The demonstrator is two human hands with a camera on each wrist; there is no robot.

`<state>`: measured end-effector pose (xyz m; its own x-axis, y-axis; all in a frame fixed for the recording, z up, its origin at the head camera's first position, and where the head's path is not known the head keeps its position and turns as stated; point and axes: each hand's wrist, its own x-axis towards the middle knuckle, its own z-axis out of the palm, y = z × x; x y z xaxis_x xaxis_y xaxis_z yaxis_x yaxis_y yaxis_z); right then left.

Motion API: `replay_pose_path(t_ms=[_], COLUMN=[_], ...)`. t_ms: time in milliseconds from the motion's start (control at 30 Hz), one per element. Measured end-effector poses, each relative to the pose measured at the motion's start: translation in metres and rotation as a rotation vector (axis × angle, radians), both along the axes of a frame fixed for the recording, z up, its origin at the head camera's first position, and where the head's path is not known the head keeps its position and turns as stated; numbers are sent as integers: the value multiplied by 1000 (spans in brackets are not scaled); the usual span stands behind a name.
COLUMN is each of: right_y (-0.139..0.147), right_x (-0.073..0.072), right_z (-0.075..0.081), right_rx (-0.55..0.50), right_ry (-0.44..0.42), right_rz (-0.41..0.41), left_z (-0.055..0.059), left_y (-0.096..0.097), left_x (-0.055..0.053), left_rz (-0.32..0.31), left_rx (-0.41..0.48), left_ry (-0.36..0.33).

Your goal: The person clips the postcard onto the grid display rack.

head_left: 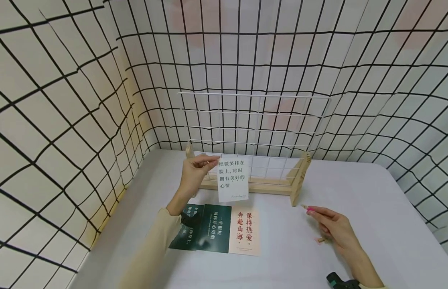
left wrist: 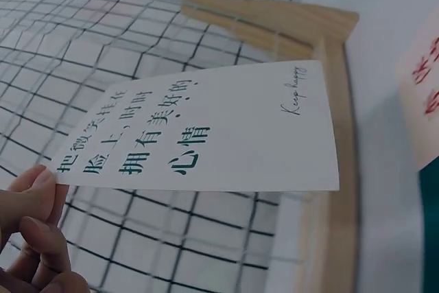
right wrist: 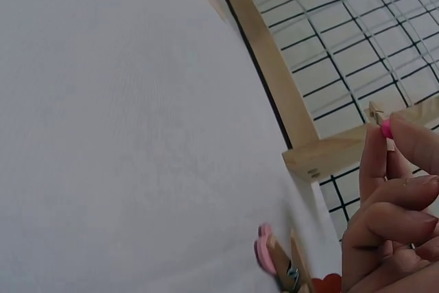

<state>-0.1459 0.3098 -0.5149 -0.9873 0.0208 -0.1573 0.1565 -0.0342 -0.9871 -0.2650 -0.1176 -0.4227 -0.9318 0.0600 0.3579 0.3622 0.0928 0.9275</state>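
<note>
My left hand [head_left: 193, 174] pinches a white card [head_left: 234, 190] by its upper left corner, printed side facing me. The card hangs upright in front of a white wire grid rack [head_left: 260, 97] on a wooden base [head_left: 270, 188]. In the left wrist view the card [left wrist: 254, 128] shows "Keep happy" at one end. To the right, over the table, my right hand [head_left: 333, 226] pinches a small wooden clothespin [right wrist: 375, 112] with a bright pink decoration between thumb and forefinger. Below that hand lies another clothespin [right wrist: 280, 259] with a pale pink decoration, beside a red one [right wrist: 328, 284], partly hidden.
Three cards lie in a row on the white table [head_left: 288, 257]: a dark green card [head_left: 184, 237] partly under my left wrist, another green card [head_left: 213, 228], and a peach card [head_left: 244, 230] with red writing. Black wire mesh [head_left: 101, 132] stands around the back and sides.
</note>
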Motion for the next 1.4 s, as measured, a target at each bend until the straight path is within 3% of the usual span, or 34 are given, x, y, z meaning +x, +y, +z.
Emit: replay_pose_path(t_ms=[133,367,500,667,833,1000,1200,1400], right_y=[-4,-14,-24,-37,-52,-67,-86,-106], right_x=[0,-4,-5,-4,-6,-10,-23,-37], right_z=[2,3,3,2,3,6,15,43], right_rx=[5,19,49,60,55,73,131,255], right_ry=[-25,-50,-50,-18,9,27,27,67], right_rz=[55,121,117,193,250,269,311,247], left_z=[21,62,81,99,116,126,127,128], left_y=[-12,-33,-41,-45,-48,-49,-48,-42], left_x=[-7,-20,-22,-26,-32,-34,-35,-37], left_rz=[15,43,47,40,49,75,112,175], left_rx=[-27,-31,-8,20,33,17,-3,-13], left_ry=[51,215,228,233,306,325,332,370])
